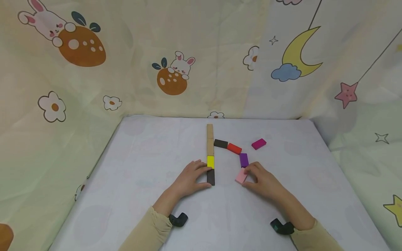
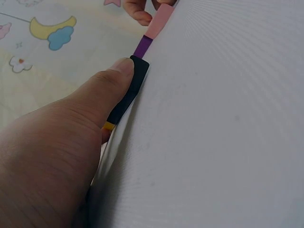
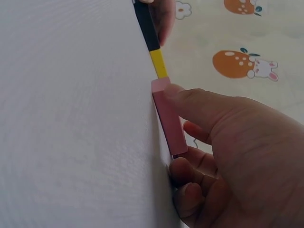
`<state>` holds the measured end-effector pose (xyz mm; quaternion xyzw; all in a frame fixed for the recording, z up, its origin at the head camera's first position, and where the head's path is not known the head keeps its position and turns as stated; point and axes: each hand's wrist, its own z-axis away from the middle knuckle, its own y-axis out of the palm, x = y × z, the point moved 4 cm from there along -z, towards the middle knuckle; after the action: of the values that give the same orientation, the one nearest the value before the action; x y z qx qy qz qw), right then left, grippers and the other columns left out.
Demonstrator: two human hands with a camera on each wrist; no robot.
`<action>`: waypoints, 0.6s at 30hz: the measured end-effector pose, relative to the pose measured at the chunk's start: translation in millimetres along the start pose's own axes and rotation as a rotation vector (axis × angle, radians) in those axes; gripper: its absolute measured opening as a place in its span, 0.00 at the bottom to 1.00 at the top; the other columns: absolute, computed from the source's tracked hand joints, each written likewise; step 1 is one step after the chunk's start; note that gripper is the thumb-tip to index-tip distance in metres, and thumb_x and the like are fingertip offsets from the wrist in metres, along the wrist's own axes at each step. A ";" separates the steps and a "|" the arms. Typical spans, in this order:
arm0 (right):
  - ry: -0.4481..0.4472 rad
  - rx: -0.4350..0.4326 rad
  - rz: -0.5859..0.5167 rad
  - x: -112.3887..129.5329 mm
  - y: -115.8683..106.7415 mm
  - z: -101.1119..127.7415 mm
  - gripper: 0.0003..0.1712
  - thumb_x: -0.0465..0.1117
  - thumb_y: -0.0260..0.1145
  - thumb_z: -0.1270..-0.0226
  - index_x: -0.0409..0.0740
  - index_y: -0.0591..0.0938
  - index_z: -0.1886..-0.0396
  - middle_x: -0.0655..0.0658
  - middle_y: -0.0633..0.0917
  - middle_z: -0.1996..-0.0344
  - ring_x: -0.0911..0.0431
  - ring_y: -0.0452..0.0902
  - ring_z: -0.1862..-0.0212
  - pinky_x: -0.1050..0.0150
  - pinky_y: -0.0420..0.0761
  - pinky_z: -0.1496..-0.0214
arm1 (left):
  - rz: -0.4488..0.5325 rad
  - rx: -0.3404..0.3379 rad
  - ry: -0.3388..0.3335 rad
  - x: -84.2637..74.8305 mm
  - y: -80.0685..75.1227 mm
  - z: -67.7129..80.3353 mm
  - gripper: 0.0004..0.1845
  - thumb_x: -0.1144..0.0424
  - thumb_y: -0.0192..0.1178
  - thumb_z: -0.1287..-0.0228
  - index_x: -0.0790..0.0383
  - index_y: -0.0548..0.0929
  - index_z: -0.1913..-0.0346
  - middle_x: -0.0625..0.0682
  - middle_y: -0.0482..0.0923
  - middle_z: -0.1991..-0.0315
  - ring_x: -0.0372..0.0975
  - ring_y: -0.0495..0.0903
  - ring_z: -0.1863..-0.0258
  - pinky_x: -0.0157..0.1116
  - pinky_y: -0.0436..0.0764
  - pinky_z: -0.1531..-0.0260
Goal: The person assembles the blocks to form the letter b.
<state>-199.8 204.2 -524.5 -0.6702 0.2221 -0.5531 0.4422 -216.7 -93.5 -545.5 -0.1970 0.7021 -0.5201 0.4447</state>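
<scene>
My left hand (image 1: 189, 177) is at the lower end of a straight column of blocks, holding a black block (image 1: 210, 177) with thumb at its near end and fingertips by its far end. A yellow block (image 1: 210, 161) adjoins it, then wooden blocks (image 1: 210, 144) further back. Thumb and fingers of my right hand (image 1: 263, 179) pinch a pink block (image 3: 170, 118), which lies tilted on the white tabletop. Its far end meets a purple block (image 1: 244, 160). From there a red block (image 1: 234, 148) and a second black block (image 1: 221, 143) curve back to the column.
Behind the curve, to the right, a magenta block (image 1: 259, 144) lies by itself. White cloth covers the table (image 1: 141, 150). A printed fabric backdrop (image 1: 125, 69) rises along its back and sides. Dark wrist cameras (image 1: 179, 220) sit at both cuffs.
</scene>
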 end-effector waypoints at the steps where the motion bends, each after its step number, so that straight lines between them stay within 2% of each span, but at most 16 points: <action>1: -0.004 -0.001 -0.007 0.1 -0.1 0.2 0.22 0.50 0.75 0.41 0.60 0.76 0.51 0.54 0.74 0.47 0.59 0.73 0.55 0.69 0.83 0.59 | 0.002 -0.001 -0.001 0.0 -0.2 0.2 0.35 0.33 0.61 0.39 0.40 0.72 0.31 0.46 0.67 0.29 0.46 0.57 0.23 0.45 0.54 0.20; 6: -0.008 -0.011 -0.030 1.6 -0.7 1.2 0.21 0.50 0.75 0.40 0.59 0.76 0.51 0.54 0.74 0.48 0.59 0.72 0.60 0.72 0.80 0.65 | 0.021 0.001 -0.012 -0.3 -1.3 0.8 0.35 0.33 0.61 0.39 0.40 0.72 0.31 0.45 0.67 0.29 0.45 0.56 0.23 0.45 0.54 0.20; 18: 0.000 -0.016 -0.012 3.3 0.2 0.2 0.22 0.50 0.75 0.41 0.59 0.76 0.50 0.52 0.74 0.47 0.58 0.72 0.57 0.72 0.81 0.64 | 0.028 0.000 -0.016 2.3 0.7 0.8 0.35 0.32 0.60 0.40 0.38 0.71 0.31 0.44 0.66 0.29 0.44 0.56 0.23 0.45 0.54 0.20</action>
<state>-198.6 201.5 -523.0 -0.6749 0.2225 -0.5541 0.4335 -217.1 -95.4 -547.2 -0.1913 0.7012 -0.5120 0.4577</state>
